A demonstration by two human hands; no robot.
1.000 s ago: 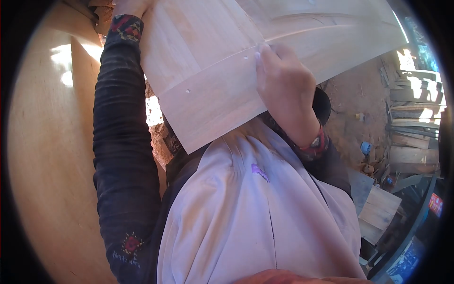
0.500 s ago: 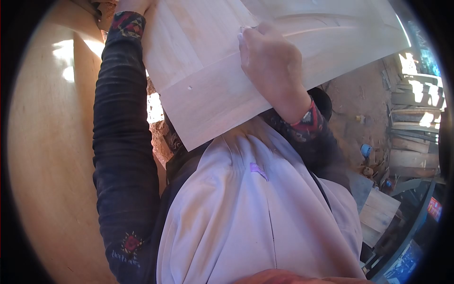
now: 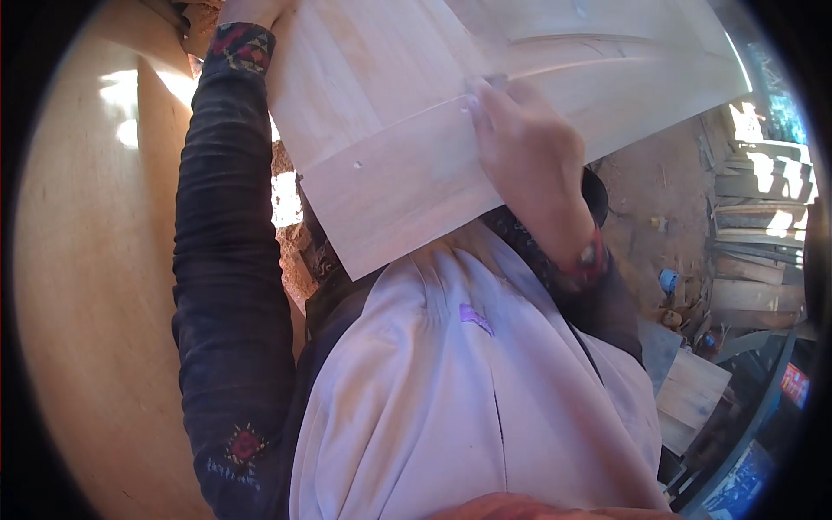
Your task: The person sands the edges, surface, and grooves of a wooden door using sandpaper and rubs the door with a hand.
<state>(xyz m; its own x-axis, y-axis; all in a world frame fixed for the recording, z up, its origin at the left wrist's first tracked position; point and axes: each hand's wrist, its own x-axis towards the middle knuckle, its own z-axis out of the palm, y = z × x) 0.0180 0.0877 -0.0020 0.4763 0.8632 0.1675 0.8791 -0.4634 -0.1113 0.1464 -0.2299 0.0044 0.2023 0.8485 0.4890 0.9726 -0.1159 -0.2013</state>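
Observation:
A pale wooden panel [image 3: 407,182] with raised, curved mouldings lies tilted across my lap and fills the upper middle of the view. My right hand [image 3: 529,147] is closed and pressed on its face, near a joint line between two boards. Pinched at its fingertips is a small greyish piece [image 3: 498,80] that looks like folded sandpaper; motion blurs it. At the panel's upper left edge is my left hand [image 3: 251,10], mostly cut off by the top of the view, its fingers not visible. A small pale chip or nick [image 3: 357,165] shows on the near board.
A large smooth wooden board [image 3: 95,286] stands along the left side. Stacked wood strips [image 3: 758,234] lie at the right, with offcuts [image 3: 693,394] below them. A small blue object [image 3: 668,280] rests on the dirt floor [image 3: 646,191]. Pale cloth [image 3: 485,407] covers my lap.
My right hand has slid to the right and slightly down across the panel, still closed. The left arm and panel have shifted slightly right in view.

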